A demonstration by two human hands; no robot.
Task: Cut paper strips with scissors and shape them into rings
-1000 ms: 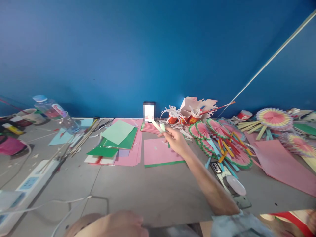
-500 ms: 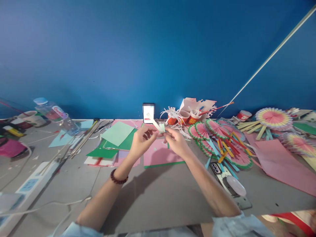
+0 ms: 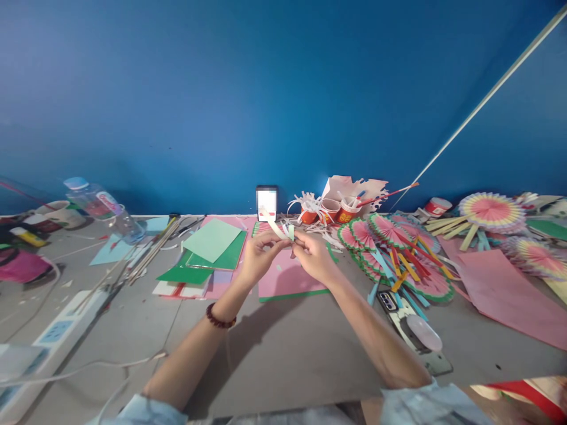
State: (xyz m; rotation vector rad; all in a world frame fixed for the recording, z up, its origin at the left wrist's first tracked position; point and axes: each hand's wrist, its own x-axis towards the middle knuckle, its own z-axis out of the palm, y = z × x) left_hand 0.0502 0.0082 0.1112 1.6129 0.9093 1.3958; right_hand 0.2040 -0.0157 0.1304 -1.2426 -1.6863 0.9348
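Both hands meet above a pink sheet with a green edge (image 3: 287, 283). My left hand (image 3: 262, 254) pinches a pale, whitish-green paper strip (image 3: 275, 229), whose free end sticks up to the left. My right hand (image 3: 310, 255) has its fingertips closed on the strip's other end, where it bends into a small fold or loop. The fingertips partly hide how the strip is folded. Behind the strip a lit phone (image 3: 266, 203) stands upright against the wall.
Left are green paper sheets (image 3: 212, 239), thin sticks (image 3: 153, 248), a plastic bottle (image 3: 95, 200) and a power strip (image 3: 53, 339). Right are folded paper fans (image 3: 398, 233), red paper cups (image 3: 348, 209), another phone (image 3: 414, 336) and a pink sheet (image 3: 509, 289).
The strip's folded end now stands more upright as a narrow loop between the fingertips. Its free end has tilted slightly left and down. Both hands have shifted only a little.
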